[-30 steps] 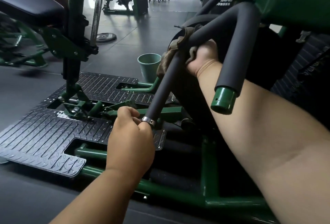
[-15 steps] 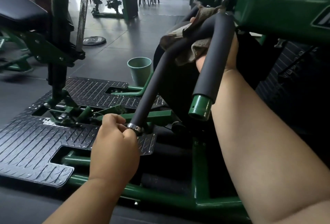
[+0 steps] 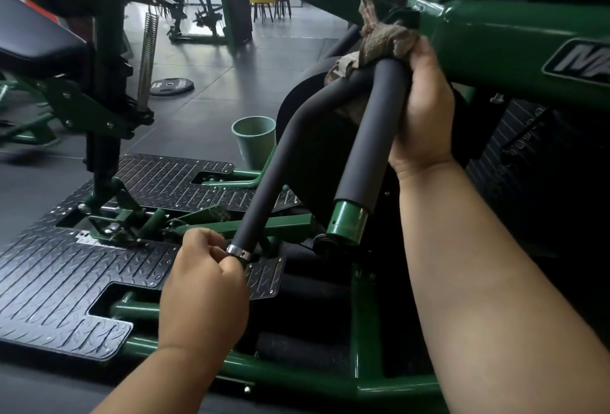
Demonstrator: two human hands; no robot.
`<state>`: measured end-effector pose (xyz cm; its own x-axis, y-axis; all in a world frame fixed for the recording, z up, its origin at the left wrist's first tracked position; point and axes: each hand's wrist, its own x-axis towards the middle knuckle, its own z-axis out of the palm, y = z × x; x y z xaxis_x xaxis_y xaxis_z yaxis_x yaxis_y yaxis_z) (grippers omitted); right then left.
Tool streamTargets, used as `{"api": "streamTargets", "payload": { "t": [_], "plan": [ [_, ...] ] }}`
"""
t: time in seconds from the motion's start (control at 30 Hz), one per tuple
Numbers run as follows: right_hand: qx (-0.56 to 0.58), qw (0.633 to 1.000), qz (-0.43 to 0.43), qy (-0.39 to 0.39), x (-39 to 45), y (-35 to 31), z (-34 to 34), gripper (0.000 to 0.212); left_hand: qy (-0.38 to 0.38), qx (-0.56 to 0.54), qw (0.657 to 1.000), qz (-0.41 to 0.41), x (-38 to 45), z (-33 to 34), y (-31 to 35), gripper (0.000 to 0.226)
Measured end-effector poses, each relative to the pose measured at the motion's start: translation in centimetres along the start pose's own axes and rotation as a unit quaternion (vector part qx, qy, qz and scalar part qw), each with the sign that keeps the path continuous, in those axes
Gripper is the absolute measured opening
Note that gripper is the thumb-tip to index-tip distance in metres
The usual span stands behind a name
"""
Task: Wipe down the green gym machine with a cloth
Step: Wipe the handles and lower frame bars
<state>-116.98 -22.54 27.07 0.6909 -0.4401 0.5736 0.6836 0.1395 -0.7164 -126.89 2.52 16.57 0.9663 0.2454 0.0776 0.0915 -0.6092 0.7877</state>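
Note:
The green gym machine fills the right side, its frame running low across the front. A forked handle padded in grey foam slopes down from its arm. My right hand grips a brownish cloth bunched over the top of the handle, where the fork meets the green arm. My left hand curls round the lower end of the left handle bar, just below its metal ring. The right bar ends in a bare green cap.
A black checker-plate footplate lies at the left. A pale green cup stands on the floor behind the handle. A black padded bench and a spring post rise at far left. A weight plate lies on the tiled floor.
My right hand has slid the cloth up the left handle bar to the top of the fork by the green arm. My left hand has kept its hold on the bar's lower end.

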Motion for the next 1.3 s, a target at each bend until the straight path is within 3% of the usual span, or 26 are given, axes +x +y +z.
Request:
{"api": "streamTargets", "payload": {
  "t": [0.1, 0.27, 0.4, 0.53, 0.7, 0.87, 1.0, 1.13, 1.3],
  "plan": [
    [0.03, 0.998, -0.013, -0.051, 0.0, -0.8, 0.0, 0.037, -0.004, 0.007, 1.0, -0.001, -0.1, -0.1, 0.1, 0.019],
    [-0.154, 0.979, -0.111, -0.079, -1.1, -1.2, -1.3, 0.041, -0.013, 0.026, 1.0, 0.002, 0.0, 0.0, 0.1, 0.018],
    [-0.22, 0.96, -0.152, -0.088, -2.6, -1.7, -1.3, 0.04, -0.014, 0.034, 0.999, 0.005, 0.0, -0.1, 0.2, 0.018],
    [-0.305, 0.915, -0.23, -0.129, -6.0, -3.1, -1.0, 0.037, -0.012, 0.036, 0.999, 0.003, 0.1, -0.1, 0.2, 0.018],
    [-0.366, 0.868, -0.249, -0.227, -11.0, -4.8, -1.1, 0.042, -0.008, 0.019, 1.0, 0.002, 0.0, 0.0, 0.2, 0.02],
    [-0.444, 0.774, -0.331, -0.308, -13.9, -5.2, -1.2, 0.051, -0.006, 0.014, 1.0, 0.007, 0.2, 0.2, -0.1, 0.019],
    [-0.482, 0.683, -0.367, -0.408, -11.9, -7.1, -0.6, 0.041, 0.002, 0.004, 1.0, 0.011, 0.3, 0.2, -0.2, 0.019],
    [-0.527, 0.613, -0.331, -0.487, -8.2, -8.8, 1.5, 0.037, -0.002, 0.003, 1.0, 0.01, 0.4, 0.2, -0.4, 0.017],
    [-0.647, 0.494, -0.239, -0.53, -5.2, -10.0, 3.7, 0.051, -0.011, 0.001, 1.0, 0.014, 0.5, 0.1, -0.6, 0.017]
  ]
}}
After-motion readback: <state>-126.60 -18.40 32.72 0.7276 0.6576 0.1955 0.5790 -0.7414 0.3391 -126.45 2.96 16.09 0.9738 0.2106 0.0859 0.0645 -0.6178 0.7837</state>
